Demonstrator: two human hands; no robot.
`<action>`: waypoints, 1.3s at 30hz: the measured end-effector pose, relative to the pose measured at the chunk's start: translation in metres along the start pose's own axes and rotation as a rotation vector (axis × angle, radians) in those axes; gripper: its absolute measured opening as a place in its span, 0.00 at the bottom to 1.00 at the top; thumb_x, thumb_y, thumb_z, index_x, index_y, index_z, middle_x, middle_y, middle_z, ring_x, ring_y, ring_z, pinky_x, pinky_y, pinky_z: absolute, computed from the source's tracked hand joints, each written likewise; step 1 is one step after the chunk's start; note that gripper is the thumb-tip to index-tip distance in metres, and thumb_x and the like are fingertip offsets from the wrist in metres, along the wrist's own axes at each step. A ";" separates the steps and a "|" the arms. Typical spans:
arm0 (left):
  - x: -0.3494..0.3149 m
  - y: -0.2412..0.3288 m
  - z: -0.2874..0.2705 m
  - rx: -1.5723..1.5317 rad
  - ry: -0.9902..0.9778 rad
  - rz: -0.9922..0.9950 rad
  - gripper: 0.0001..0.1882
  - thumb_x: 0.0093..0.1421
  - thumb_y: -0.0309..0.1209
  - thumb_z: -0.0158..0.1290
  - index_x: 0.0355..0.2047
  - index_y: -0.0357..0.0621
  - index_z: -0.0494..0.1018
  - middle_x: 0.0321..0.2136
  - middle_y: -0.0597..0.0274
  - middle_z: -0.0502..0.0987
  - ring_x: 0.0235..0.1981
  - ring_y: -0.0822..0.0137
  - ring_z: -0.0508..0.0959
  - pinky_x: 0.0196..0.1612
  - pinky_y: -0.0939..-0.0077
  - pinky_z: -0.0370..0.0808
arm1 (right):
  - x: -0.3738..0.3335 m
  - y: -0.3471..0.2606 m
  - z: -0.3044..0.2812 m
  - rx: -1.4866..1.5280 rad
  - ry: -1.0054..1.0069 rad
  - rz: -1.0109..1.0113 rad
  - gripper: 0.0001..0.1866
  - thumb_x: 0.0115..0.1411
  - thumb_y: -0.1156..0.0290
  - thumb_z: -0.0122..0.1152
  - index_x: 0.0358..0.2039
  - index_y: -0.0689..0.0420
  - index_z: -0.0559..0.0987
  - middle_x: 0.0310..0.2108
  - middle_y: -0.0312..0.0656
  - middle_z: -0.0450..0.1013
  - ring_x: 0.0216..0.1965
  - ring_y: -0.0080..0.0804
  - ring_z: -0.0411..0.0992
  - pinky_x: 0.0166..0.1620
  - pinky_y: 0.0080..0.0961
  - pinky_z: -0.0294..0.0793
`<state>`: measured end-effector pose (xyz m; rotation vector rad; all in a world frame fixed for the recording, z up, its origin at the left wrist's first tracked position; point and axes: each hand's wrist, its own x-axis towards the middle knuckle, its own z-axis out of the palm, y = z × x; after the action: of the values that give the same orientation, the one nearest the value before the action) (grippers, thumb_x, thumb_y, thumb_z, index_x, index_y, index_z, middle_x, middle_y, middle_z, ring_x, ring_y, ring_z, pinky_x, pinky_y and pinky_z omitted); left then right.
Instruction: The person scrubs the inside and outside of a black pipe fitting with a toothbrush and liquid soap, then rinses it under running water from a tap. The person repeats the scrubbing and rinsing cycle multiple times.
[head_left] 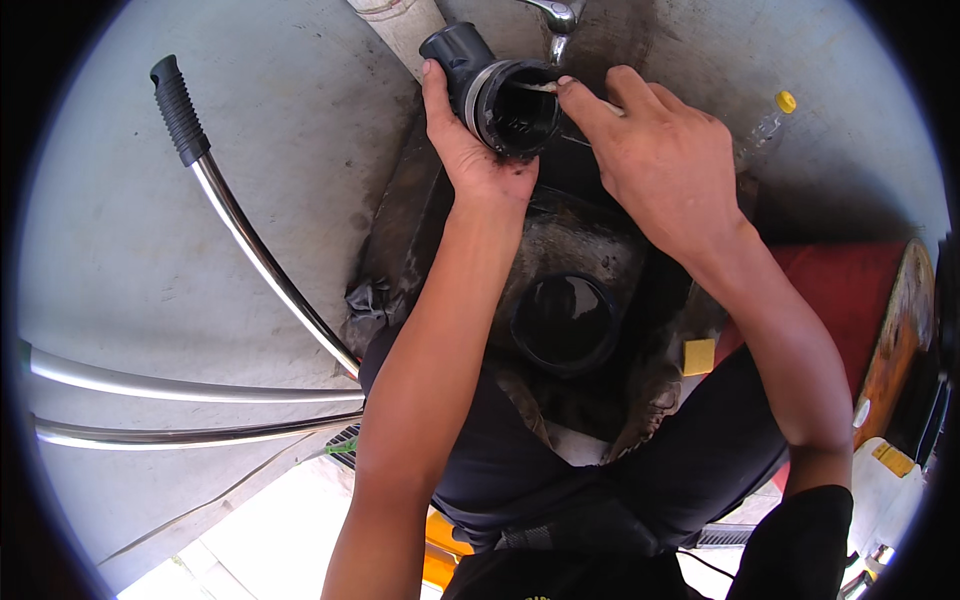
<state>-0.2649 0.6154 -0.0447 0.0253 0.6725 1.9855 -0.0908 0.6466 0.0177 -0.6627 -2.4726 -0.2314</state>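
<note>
My left hand (492,178) is wrapped round a black elbow-shaped pipe piece (462,58) with a light clamp ring about its wide end. The open mouth of that end faces me, and its inner wall looks dark and wet. My right hand (668,150) pinches a thin, pale, stick-like tool (540,87). Its far end reaches into the mouth of the piece, and I cannot make out its tip. Dark smudges mark the heel of my left hand. Below both hands, a round black bowl (520,335) of dark liquid stands between my feet.
A chrome tap (558,18) juts out just beyond the pipe piece. A clear bottle with a yellow cap (785,102) is at the right. Near my right foot lies a yellow sponge (698,357). A red drum (825,290) stands at the right, and a black-gripped metal bar (245,225) at the left.
</note>
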 end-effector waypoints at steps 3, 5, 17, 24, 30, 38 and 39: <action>0.001 -0.002 0.000 0.035 -0.008 -0.008 0.36 0.66 0.65 0.55 0.51 0.41 0.77 0.47 0.53 0.83 0.49 0.54 0.81 0.58 0.53 0.79 | -0.002 -0.019 -0.003 0.075 -0.163 0.102 0.15 0.53 0.73 0.70 0.43 0.58 0.82 0.29 0.48 0.81 0.33 0.46 0.84 0.32 0.40 0.83; 0.003 0.000 -0.005 0.022 0.019 -0.001 0.36 0.66 0.65 0.55 0.51 0.40 0.78 0.47 0.53 0.83 0.50 0.55 0.81 0.57 0.54 0.79 | -0.002 -0.025 -0.009 0.185 -0.294 0.153 0.16 0.52 0.75 0.70 0.43 0.61 0.81 0.27 0.51 0.80 0.31 0.49 0.84 0.33 0.42 0.84; -0.007 -0.003 0.004 -0.017 -0.094 -0.078 0.35 0.67 0.66 0.52 0.43 0.43 0.81 0.37 0.59 0.85 0.39 0.61 0.85 0.45 0.64 0.84 | 0.010 -0.031 -0.007 0.189 -0.222 0.131 0.11 0.55 0.76 0.66 0.38 0.66 0.79 0.29 0.56 0.81 0.31 0.53 0.85 0.30 0.41 0.84; -0.002 -0.001 0.001 -0.049 -0.127 -0.081 0.36 0.67 0.66 0.53 0.44 0.41 0.81 0.38 0.58 0.85 0.39 0.60 0.85 0.44 0.63 0.85 | 0.008 -0.034 -0.006 0.301 -0.243 0.215 0.14 0.61 0.76 0.62 0.47 0.61 0.78 0.32 0.53 0.80 0.34 0.55 0.82 0.35 0.50 0.82; -0.001 0.003 -0.003 -0.063 -0.082 -0.043 0.35 0.67 0.65 0.54 0.45 0.41 0.80 0.38 0.58 0.85 0.40 0.60 0.85 0.46 0.64 0.85 | 0.006 -0.035 -0.018 0.239 -0.345 0.187 0.13 0.61 0.76 0.63 0.46 0.60 0.79 0.32 0.50 0.80 0.34 0.54 0.83 0.35 0.48 0.82; -0.001 0.006 -0.007 -0.048 -0.031 -0.006 0.33 0.68 0.64 0.54 0.47 0.43 0.80 0.40 0.58 0.85 0.41 0.58 0.84 0.50 0.58 0.84 | 0.001 -0.038 -0.021 0.227 -0.224 0.139 0.10 0.57 0.74 0.66 0.41 0.59 0.81 0.32 0.48 0.80 0.32 0.48 0.84 0.32 0.42 0.82; 0.004 0.007 -0.008 -0.059 -0.021 0.008 0.33 0.68 0.63 0.54 0.48 0.43 0.80 0.42 0.56 0.85 0.45 0.56 0.84 0.53 0.57 0.82 | 0.000 -0.034 -0.023 0.253 -0.187 0.127 0.11 0.55 0.74 0.68 0.39 0.59 0.82 0.32 0.48 0.81 0.32 0.46 0.85 0.31 0.40 0.83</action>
<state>-0.2744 0.6124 -0.0492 0.0130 0.6011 2.0095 -0.0970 0.6100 0.0362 -0.7559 -2.5640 0.1980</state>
